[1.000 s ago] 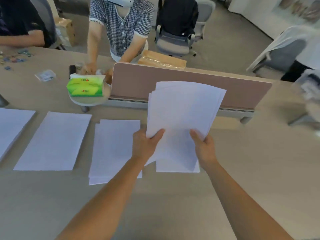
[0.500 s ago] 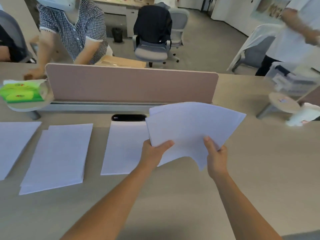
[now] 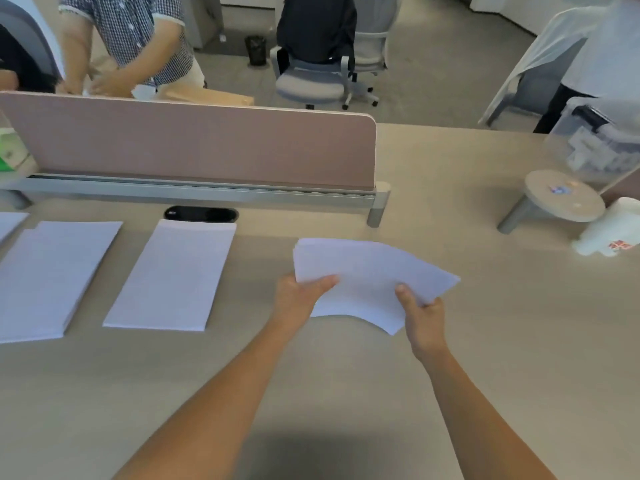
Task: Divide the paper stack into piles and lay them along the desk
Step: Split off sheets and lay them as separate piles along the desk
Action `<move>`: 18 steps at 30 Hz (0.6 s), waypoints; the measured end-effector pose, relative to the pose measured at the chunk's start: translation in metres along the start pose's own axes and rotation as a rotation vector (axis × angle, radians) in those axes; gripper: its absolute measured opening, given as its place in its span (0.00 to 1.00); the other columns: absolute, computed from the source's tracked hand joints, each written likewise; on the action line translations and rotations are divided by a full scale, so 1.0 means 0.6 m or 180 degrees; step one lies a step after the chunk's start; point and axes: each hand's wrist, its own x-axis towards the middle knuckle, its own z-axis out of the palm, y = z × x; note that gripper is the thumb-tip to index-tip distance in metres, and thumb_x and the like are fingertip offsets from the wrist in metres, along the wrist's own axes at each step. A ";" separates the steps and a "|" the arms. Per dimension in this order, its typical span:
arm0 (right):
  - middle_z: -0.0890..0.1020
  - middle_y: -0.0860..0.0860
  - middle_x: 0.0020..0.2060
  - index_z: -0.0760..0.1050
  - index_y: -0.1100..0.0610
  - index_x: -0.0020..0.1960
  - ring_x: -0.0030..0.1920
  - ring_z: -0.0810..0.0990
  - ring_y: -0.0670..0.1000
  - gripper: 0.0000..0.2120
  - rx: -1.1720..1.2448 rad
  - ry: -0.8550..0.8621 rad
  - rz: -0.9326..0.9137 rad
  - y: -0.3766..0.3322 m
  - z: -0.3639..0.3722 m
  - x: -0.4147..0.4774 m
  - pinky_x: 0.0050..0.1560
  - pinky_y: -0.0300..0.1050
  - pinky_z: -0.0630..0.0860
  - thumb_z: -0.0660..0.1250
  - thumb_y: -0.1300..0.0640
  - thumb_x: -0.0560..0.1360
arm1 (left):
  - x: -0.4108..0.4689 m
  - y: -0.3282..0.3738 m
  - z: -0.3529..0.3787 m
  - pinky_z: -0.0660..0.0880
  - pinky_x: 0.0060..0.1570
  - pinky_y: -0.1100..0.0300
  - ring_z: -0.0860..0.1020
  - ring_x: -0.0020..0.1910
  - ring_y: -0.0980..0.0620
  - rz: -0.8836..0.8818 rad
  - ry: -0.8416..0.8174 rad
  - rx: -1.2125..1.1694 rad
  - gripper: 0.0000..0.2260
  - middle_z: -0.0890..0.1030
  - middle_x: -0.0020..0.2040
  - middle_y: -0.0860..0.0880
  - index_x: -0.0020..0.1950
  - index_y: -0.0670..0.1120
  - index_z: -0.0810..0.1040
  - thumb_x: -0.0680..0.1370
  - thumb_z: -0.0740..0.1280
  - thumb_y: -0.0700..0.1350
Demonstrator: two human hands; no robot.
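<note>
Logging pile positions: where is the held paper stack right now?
In the head view, the paper stack is right of centre, gripped by the left hand and right hand, just right of the nearest laid pile.

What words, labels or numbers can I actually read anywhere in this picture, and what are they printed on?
No text can be read here.
On the white pack at the right edge: a red mark, too blurred.
On the green pack at the left edge: print too blurred.
On the paper stack and the laid piles: faint print at most, too small.
On the round stand: small coloured spots, unreadable.
</note>
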 end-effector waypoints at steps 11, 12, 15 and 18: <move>0.85 0.38 0.36 0.80 0.51 0.42 0.39 0.83 0.37 0.14 -0.0409 -0.0524 0.0016 0.006 -0.062 0.058 0.43 0.38 0.77 0.71 0.70 0.73 | 0.029 -0.003 0.026 0.80 0.46 0.57 0.84 0.45 0.53 0.0036 -0.0218 0.0091 0.14 0.86 0.46 0.48 0.48 0.44 0.83 0.64 0.79 0.39; 0.85 0.37 0.35 0.80 0.50 0.42 0.39 0.82 0.36 0.14 -0.0368 -0.0520 0.0012 0.005 -0.058 0.061 0.43 0.36 0.77 0.71 0.70 0.73 | 0.032 -0.004 0.031 0.80 0.47 0.57 0.84 0.45 0.53 0.0023 -0.0183 0.0071 0.15 0.85 0.47 0.48 0.48 0.45 0.83 0.64 0.79 0.40; 0.85 0.35 0.38 0.80 0.48 0.45 0.42 0.83 0.35 0.13 -0.0163 -0.0382 -0.0087 -0.002 -0.041 0.069 0.43 0.31 0.78 0.71 0.68 0.74 | 0.031 -0.005 0.047 0.79 0.42 0.66 0.83 0.40 0.61 0.0073 0.0030 -0.0006 0.10 0.85 0.40 0.56 0.45 0.50 0.82 0.69 0.77 0.38; 0.85 0.36 0.37 0.80 0.48 0.45 0.42 0.83 0.36 0.12 -0.0045 -0.0284 -0.0107 -0.002 -0.040 0.079 0.43 0.31 0.78 0.72 0.66 0.74 | 0.037 -0.010 0.043 0.78 0.41 0.69 0.83 0.40 0.63 0.0175 -0.0031 -0.0040 0.11 0.85 0.38 0.60 0.46 0.51 0.81 0.71 0.75 0.36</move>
